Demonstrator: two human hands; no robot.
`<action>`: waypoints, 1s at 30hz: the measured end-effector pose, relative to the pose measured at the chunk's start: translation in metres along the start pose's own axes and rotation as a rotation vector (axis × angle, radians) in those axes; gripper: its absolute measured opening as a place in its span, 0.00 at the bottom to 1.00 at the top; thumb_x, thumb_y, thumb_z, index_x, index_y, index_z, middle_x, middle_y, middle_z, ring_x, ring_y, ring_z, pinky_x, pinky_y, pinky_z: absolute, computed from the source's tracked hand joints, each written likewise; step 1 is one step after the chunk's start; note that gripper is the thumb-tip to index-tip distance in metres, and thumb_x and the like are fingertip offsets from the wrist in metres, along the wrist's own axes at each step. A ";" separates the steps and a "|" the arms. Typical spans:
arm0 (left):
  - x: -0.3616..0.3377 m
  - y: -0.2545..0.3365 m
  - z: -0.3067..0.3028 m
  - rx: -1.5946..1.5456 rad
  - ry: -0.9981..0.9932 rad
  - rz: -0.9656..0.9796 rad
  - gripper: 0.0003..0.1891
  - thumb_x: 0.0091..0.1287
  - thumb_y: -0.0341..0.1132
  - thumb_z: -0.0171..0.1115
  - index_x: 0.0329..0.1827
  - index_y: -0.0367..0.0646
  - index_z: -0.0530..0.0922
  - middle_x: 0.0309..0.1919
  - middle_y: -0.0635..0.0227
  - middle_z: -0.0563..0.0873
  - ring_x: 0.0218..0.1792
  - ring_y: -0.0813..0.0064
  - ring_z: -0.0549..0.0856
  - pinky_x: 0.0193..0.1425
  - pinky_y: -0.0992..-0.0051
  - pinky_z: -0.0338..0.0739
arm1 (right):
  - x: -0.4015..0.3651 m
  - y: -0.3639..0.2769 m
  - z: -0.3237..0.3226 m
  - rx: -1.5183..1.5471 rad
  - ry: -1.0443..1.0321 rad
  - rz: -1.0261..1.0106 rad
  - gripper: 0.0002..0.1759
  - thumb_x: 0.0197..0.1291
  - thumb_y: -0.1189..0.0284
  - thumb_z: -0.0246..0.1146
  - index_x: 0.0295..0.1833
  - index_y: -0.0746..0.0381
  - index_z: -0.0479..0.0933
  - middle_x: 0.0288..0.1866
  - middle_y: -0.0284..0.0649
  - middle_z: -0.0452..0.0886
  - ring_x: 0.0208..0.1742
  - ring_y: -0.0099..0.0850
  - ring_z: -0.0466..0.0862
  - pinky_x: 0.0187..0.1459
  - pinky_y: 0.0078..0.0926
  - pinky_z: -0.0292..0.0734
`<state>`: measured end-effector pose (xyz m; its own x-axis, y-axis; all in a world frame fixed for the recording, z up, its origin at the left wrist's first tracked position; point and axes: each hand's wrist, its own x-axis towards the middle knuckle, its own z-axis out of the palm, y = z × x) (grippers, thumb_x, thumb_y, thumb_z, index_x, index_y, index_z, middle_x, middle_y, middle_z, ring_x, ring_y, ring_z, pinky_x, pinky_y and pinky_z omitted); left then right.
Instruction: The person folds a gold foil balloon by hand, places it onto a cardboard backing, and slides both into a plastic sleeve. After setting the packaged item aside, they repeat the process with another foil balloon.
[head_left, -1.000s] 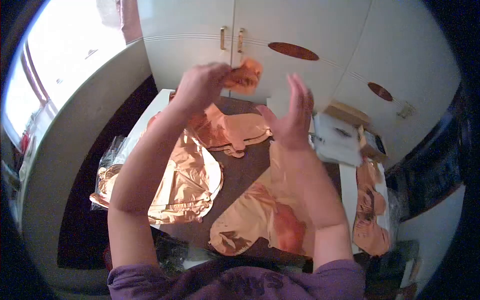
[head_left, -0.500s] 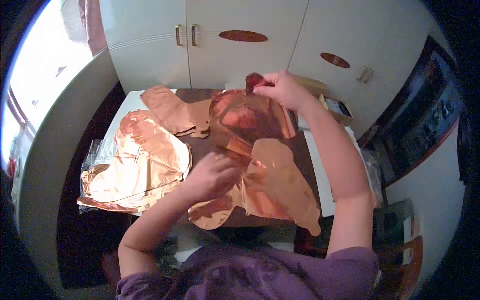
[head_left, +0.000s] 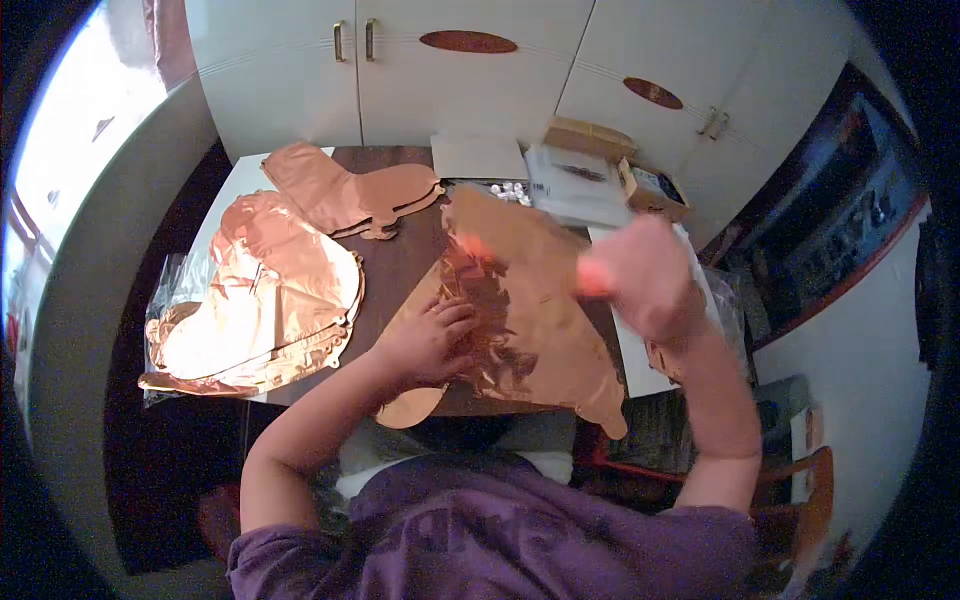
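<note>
White cupboard doors [head_left: 480,90] with gold handles [head_left: 352,40] are standing behind a dark table [head_left: 405,265], seen from above, and daylight is coming in through a window [head_left: 70,150] at the left. A deflated rose-gold balloon [head_left: 540,330] is lying on the near middle of the table. Its crumpled foil is reaching from the centre to the near right edge, where one lobe is hanging over. The left hand [head_left: 428,340] is resting on the balloon's left part, fingers [head_left: 455,315] bent and slightly spread, the tips pressing the foil onto the table. The right hand [head_left: 640,275] is raised at the balloon's upper right edge and is showing only as a blur. Whether its fingers are pinching the foil cannot be told. A pile [head_left: 265,300] of similar balloons is lying at the table's left edge, partly over a clear bag [head_left: 170,290], well apart from the left hand. A far balloon [head_left: 345,195] is lying flat at the back left, just beside the pile. At the back right, a white card [head_left: 478,155], a packet [head_left: 575,185], a cardboard box [head_left: 590,135] and a small box [head_left: 650,187] are sitting close together, just beyond the balloon. A wooden chair [head_left: 810,490] is standing to the person's right, and a purple shirt [head_left: 480,540] is filling the lower edge.
</note>
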<state>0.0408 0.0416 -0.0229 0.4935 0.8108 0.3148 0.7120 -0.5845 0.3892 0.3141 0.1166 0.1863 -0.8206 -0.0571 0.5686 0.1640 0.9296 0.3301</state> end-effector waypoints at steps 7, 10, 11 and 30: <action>-0.002 0.003 -0.010 -0.050 -0.008 -0.033 0.29 0.61 0.47 0.64 0.62 0.38 0.75 0.65 0.48 0.74 0.70 0.51 0.70 0.76 0.48 0.57 | -0.122 -0.076 0.080 0.221 -0.034 0.181 0.14 0.51 0.72 0.64 0.45 0.61 0.80 0.44 0.43 0.83 0.47 0.42 0.84 0.52 0.45 0.80; -0.004 0.004 -0.008 -0.052 0.029 -0.058 0.28 0.60 0.48 0.66 0.58 0.38 0.75 0.65 0.48 0.74 0.70 0.48 0.69 0.75 0.47 0.57 | -0.141 -0.090 0.094 0.246 -0.081 0.263 0.14 0.51 0.72 0.64 0.45 0.61 0.80 0.44 0.42 0.84 0.48 0.41 0.84 0.54 0.46 0.79; -0.005 0.001 -0.004 -0.058 0.031 -0.060 0.27 0.59 0.48 0.67 0.55 0.38 0.76 0.65 0.48 0.73 0.70 0.48 0.69 0.75 0.46 0.56 | -0.145 -0.093 0.095 0.250 -0.100 0.289 0.14 0.52 0.72 0.63 0.46 0.61 0.80 0.44 0.42 0.84 0.47 0.40 0.84 0.54 0.46 0.78; -0.017 -0.009 -0.016 -0.006 0.039 -0.283 0.36 0.66 0.51 0.59 0.71 0.38 0.65 0.68 0.49 0.72 0.73 0.51 0.65 0.79 0.45 0.45 | -0.129 -0.131 0.089 0.154 -0.145 0.241 0.12 0.52 0.73 0.64 0.44 0.63 0.82 0.40 0.40 0.85 0.45 0.36 0.85 0.52 0.39 0.79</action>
<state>0.0181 0.0327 -0.0179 0.2559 0.9398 0.2264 0.8157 -0.3356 0.4712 0.3499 0.0346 0.0021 -0.8393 0.2139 0.4999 0.2875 0.9549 0.0742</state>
